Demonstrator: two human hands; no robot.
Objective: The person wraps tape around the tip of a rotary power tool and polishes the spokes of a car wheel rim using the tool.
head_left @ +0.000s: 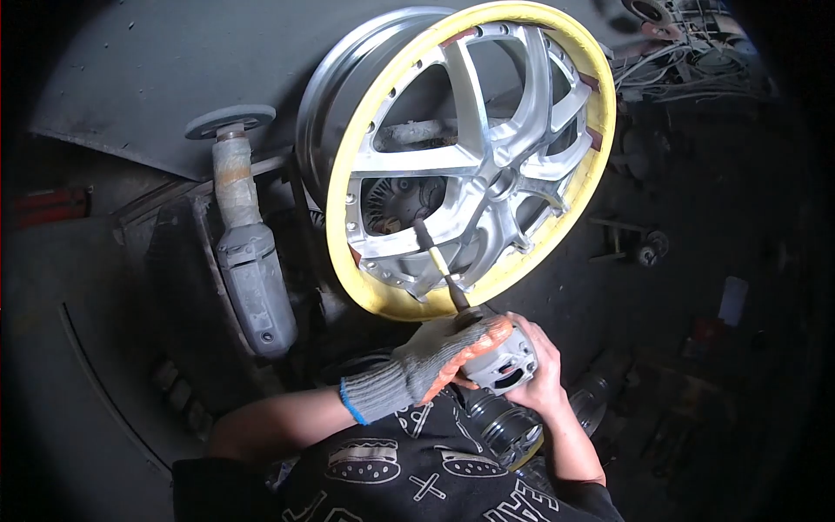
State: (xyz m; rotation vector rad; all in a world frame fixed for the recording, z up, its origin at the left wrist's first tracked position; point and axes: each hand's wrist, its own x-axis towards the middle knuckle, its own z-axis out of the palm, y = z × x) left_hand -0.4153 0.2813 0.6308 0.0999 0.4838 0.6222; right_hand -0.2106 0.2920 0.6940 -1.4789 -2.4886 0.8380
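My left hand (448, 357), in a grey knitted glove with an orange palm, is wrapped round the front of a grey power tool (506, 364). Bare and without a glove, my right hand (541, 365) grips the tool's rear housing from the right side. From the tool a thin shaft (442, 265) reaches up to a dark tip (423, 233), which lies at a lower left spoke of the wheel. That silver alloy wheel (470, 157) stands tilted in front of me, its outer rim (348, 191) covered in yellow.
A larger grey grinder (257, 283) with a round disc (230, 121) stands left of the wheel. Cables (687, 65) and parts lie at the upper right. More wheels (504, 426) are below my hands. A small metal stand (646, 248) is at the right.
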